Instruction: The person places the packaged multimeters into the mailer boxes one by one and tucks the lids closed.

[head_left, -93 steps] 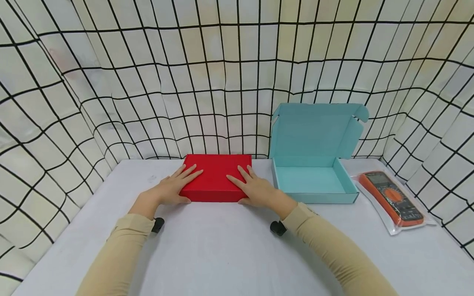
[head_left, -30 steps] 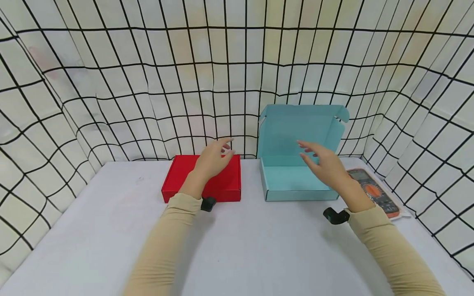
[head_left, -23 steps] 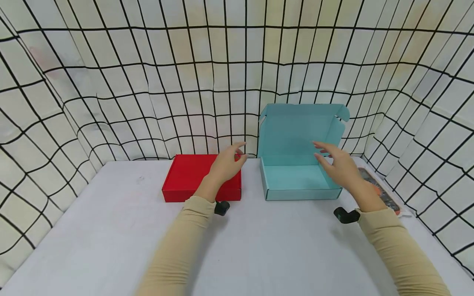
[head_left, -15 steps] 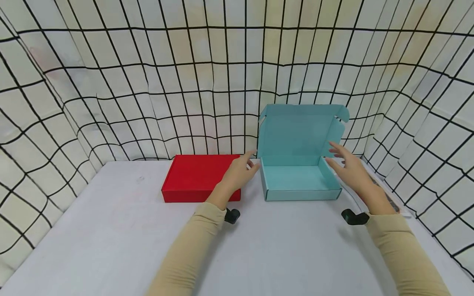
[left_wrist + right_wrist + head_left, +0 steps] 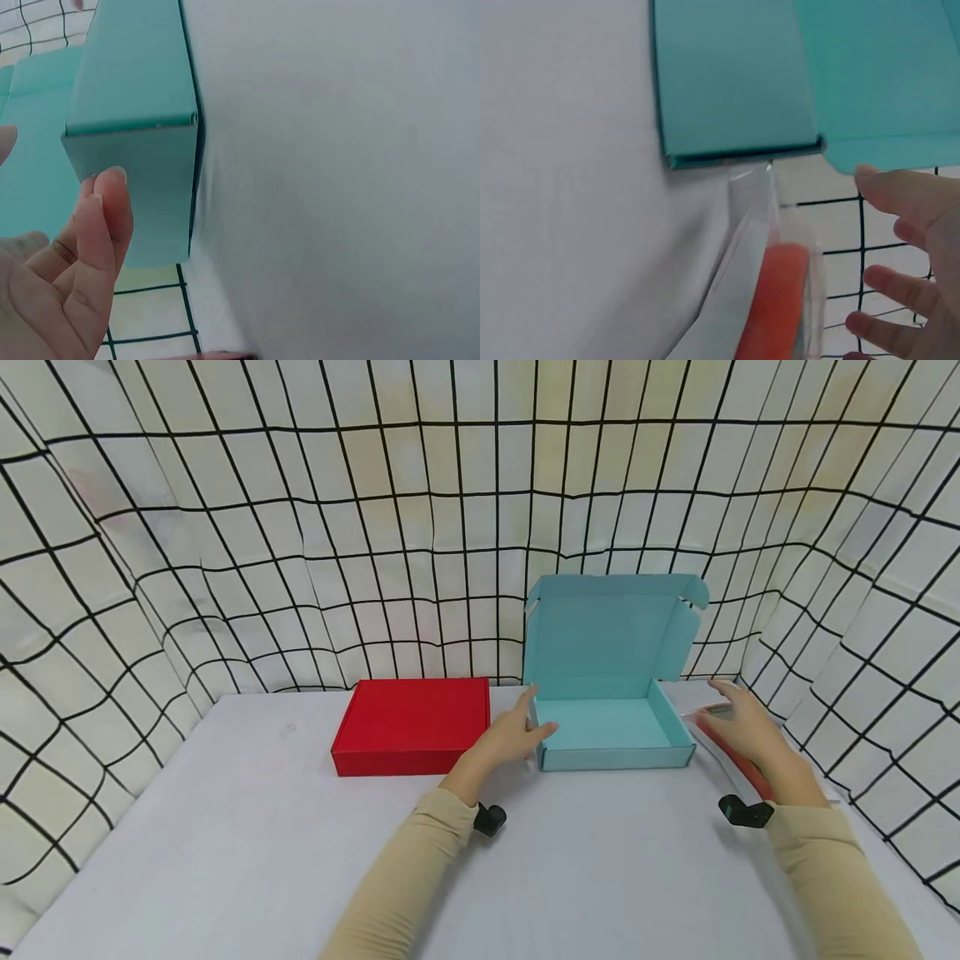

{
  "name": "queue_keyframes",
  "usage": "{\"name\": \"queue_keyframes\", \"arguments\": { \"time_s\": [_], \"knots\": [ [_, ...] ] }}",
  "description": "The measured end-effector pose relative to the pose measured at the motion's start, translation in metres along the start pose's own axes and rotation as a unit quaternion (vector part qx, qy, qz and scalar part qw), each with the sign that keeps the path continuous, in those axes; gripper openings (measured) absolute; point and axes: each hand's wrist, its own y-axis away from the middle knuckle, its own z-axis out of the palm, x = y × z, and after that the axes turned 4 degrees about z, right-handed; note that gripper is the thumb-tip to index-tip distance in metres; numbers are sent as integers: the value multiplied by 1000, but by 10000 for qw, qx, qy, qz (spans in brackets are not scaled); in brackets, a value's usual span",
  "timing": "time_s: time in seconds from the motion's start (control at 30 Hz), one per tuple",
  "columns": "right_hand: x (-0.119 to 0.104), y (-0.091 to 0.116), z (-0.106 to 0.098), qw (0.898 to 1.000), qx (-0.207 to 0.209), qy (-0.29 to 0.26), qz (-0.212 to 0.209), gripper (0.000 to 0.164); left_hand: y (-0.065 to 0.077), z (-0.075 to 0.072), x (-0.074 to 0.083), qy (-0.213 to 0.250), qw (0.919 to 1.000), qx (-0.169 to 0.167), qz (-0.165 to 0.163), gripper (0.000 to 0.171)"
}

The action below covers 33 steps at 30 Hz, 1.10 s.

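Note:
A teal cardboard box [image 5: 615,760] stands on the table with its lid [image 5: 592,631] raised at the back. My left hand [image 5: 510,739] is at its left side, thumb over the front left corner. In the left wrist view the fingers [image 5: 109,202] lie close to the box's side wall [image 5: 161,187]; whether they touch cannot be told. My right hand [image 5: 757,735] hovers off the box's right side with spread fingers, holding nothing. Beneath it, partly hidden, lies an orange multimeter [image 5: 746,770] in a clear plastic bag [image 5: 742,277].
A closed red box [image 5: 412,718] sits left of the teal box, beside my left forearm. White cloth covers the table [image 5: 247,827]. A white backdrop with a black grid [image 5: 420,527] rises behind and at both sides.
Both hands left the red box and shifted right. My left hand has moved down to the teal box's left side; my right hand has moved right and down, over the multimeter. The boxes stay put.

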Motion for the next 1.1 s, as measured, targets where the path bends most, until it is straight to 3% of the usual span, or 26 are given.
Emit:
{"name": "queue_keyframes", "arguments": {
  "time_s": [0.27, 0.43, 0.67, 0.8, 1.1],
  "knots": [
    [28, 5, 4, 9968, -106, 798, -16, 76, 3, 9, 3, 36, 9986, -325, -410, 86],
    [38, 7, 4, 9928, -173, 1096, 461, 86, 3, 10, 5, -79, 9964, -493, -681, 89],
    [48, 12, 8, 9887, -516, 941, 1045, 106, 2, 10, 3, 18, 9938, -748, -822, 100],
    [51, 12, 11, 9871, -525, 1041, 1098, 105, 1, 12, 1, 1, 9921, -873, -903, 105],
    [50, 10, 11, 9870, -414, 1171, 1018, 95, 0, 16, 0, 99, 9917, -753, -1037, 107]
  ]
}}
